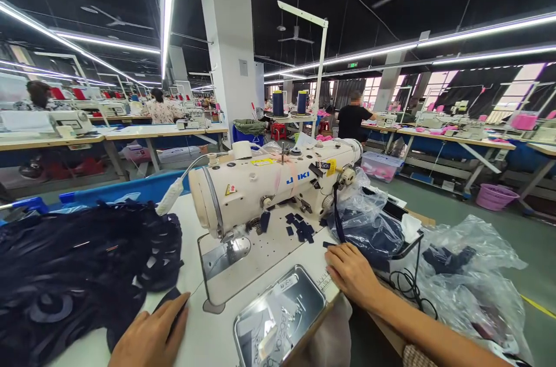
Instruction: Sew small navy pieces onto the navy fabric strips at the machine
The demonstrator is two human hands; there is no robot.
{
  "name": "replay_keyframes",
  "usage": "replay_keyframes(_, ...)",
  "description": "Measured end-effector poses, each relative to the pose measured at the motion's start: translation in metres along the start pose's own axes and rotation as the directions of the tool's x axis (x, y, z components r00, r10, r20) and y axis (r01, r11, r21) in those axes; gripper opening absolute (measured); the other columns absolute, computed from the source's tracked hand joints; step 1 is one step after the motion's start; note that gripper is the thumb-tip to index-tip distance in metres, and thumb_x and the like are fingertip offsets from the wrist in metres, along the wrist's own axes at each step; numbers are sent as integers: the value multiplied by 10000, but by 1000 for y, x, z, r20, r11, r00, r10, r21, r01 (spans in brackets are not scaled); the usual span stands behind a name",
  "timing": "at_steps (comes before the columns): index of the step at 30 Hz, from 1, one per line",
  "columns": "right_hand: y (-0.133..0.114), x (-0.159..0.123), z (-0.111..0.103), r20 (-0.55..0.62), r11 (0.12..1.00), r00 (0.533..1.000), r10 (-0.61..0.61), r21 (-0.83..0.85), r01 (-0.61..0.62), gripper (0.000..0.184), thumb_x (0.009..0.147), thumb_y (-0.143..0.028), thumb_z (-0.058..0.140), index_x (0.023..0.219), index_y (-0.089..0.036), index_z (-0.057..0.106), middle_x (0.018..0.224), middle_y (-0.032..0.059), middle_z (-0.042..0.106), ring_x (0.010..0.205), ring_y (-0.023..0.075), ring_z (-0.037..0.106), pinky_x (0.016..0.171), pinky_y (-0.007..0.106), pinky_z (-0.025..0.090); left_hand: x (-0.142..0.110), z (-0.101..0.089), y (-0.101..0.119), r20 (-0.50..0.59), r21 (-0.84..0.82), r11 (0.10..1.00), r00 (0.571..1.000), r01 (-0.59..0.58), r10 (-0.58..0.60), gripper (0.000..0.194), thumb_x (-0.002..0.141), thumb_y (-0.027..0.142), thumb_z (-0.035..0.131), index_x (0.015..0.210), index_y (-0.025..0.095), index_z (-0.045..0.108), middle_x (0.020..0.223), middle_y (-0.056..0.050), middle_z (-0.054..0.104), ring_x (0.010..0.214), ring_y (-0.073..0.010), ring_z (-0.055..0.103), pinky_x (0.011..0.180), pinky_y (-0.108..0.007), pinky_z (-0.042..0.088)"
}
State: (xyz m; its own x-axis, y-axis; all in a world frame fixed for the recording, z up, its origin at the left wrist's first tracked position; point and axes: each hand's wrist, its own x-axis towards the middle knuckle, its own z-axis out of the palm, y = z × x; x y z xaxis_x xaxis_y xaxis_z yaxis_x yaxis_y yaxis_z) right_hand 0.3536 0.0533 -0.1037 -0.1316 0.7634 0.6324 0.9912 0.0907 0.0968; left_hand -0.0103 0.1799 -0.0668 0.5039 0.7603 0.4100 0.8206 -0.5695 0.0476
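At the lower left, my left hand (150, 329) is closed with a dark navy fabric piece (167, 299) between thumb and fingers. Beside it spreads a big heap of navy fabric pieces (82, 263). My right hand (353, 273) rests at the table's right edge, fingers together and curled; what is under them is hidden. A small navy scrap (329, 244) lies against its fingertips. Ahead of both hands stands a white Juki sewing machine (278, 179), with several small navy rectangles (300, 228) on its bed. A shiny metal tin lid (280, 318) lies between my hands.
Clear plastic bags with navy fabric (369, 225) crowd the right of the machine. A black cable (410, 292) hangs beside my right forearm. Two navy thread cones (278, 103) stand behind. A co-worker in black (353, 121) sits farther back, near a pink basket (496, 195).
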Motion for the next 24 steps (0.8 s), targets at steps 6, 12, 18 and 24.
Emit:
replay_keyframes(6,8,32,9,86,999,996,12,-42,-9,140,817,-109,466,807,-147,600,931,98,635,857,232,550,796,404,399,-1,-7,6,-67,-26,1000,998,-16,14,412,824,333,310,865,201,698,800,-12,713,518,-196,598,523,-308,477)
replay_keyframes(12,9,57,29,236,1000,972,-10,17,6,190,821,-138,500,973,-152,614,1042,99,633,970,241,557,873,427,402,-3,-2,3,-91,-34,998,994,-56,53,394,832,329,316,868,206,689,814,-8,711,515,-184,594,557,-308,474)
replay_keyframes(18,20,71,48,137,992,990,14,125,-31,306,832,-80,422,1099,-111,569,1147,130,590,1032,231,553,887,404,446,-5,4,1,-132,-15,995,987,-96,93,373,844,310,323,864,207,681,775,-3,697,541,-176,599,581,-297,474)
replay_keyframes(24,32,60,39,180,987,982,48,140,-74,265,857,-85,367,940,-98,619,924,121,657,842,236,606,796,405,497,-5,-3,4,-189,-63,990,975,-130,116,406,853,314,304,811,178,684,735,-36,648,621,-159,631,568,-265,481)
